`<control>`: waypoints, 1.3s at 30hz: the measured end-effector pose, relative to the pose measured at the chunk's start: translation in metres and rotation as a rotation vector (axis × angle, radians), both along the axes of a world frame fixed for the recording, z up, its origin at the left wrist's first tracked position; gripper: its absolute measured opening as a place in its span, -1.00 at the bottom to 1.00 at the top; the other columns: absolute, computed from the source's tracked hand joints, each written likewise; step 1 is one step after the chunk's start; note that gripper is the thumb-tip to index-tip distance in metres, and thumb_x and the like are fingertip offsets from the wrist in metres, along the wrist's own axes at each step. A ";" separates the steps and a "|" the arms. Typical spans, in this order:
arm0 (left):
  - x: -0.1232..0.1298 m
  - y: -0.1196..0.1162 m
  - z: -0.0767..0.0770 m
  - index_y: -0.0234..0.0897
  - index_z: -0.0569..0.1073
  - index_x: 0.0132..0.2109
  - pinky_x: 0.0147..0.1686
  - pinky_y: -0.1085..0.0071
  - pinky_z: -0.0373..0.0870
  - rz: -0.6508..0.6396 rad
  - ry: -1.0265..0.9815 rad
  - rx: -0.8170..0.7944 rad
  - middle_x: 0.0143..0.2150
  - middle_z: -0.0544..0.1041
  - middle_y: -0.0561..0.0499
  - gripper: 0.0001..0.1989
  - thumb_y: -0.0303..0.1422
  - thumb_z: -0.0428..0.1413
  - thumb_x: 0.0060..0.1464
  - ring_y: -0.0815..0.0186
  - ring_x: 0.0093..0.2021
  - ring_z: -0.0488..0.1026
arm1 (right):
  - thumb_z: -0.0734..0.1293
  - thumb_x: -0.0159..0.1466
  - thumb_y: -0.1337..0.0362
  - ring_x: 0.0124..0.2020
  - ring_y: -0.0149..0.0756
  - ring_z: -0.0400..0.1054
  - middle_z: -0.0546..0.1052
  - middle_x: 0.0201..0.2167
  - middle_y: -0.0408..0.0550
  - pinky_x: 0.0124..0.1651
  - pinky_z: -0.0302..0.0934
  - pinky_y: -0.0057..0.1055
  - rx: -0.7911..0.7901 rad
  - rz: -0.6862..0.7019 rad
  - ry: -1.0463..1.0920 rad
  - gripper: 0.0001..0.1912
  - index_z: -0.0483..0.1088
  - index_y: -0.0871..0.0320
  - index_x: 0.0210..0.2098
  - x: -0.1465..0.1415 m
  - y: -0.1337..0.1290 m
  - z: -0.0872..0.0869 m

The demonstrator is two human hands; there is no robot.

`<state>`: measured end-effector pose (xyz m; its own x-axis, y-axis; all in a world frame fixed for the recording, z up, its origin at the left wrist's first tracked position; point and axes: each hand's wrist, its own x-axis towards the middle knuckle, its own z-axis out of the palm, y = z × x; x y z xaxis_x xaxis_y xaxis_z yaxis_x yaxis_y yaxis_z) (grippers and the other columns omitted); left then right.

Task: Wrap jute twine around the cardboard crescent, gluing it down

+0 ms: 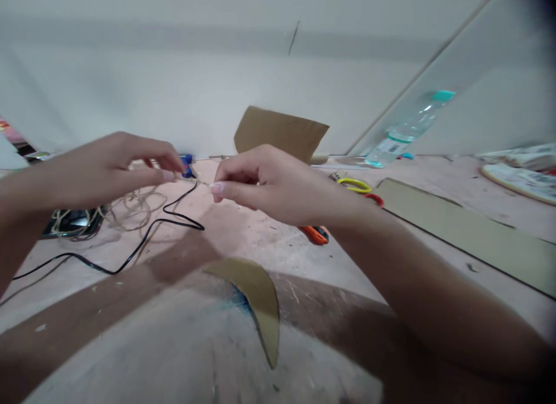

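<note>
The left hand (115,169) and right hand (264,184) each pinch twine (202,183) between closed fingers, apparently to hold a short span taut, while the rest lies loosely looped at nine o'clock.

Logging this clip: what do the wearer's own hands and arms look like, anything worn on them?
The left hand and right hand are ungloved; no ring, watch or bracelet shows. The left forearm and right forearm look bare, with no sleeve visible.
</note>
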<state>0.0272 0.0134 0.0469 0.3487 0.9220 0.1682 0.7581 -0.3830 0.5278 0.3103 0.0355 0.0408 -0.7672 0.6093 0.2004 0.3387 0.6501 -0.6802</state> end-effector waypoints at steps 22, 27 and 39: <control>0.075 -0.065 -0.108 -0.21 0.55 -0.30 -0.41 0.43 0.21 -0.227 -0.320 -0.205 -0.44 0.49 0.11 -0.64 -0.19 0.06 0.46 0.36 -0.45 0.34 | 0.48 0.22 0.45 0.04 0.01 0.48 0.64 -0.02 0.12 0.16 0.32 -0.08 0.219 0.288 -0.466 -0.67 0.60 0.23 -0.01 0.051 -0.049 -0.080; 0.083 -0.077 -0.109 -0.24 0.52 -0.31 -0.47 0.49 0.16 -0.175 -0.476 -0.322 -0.45 0.40 0.13 -0.63 -0.16 0.07 0.45 0.39 -0.45 0.28 | 0.50 0.34 0.40 -0.17 -0.20 0.47 0.62 -0.19 -0.05 -0.10 0.27 -0.30 0.199 0.126 -0.220 -0.81 0.49 0.16 -0.09 0.057 -0.056 -0.075; 0.087 -0.089 -0.114 -0.25 0.49 -0.33 -0.48 0.60 0.19 -0.247 -0.509 -0.332 -0.47 0.37 0.18 -0.64 -0.23 0.08 0.48 0.46 -0.47 0.27 | 0.18 0.66 0.31 -0.47 -0.36 0.30 0.53 -0.44 -0.19 -0.36 0.11 -0.36 0.576 0.025 -0.037 -0.69 0.39 0.11 -0.24 0.049 -0.075 -0.098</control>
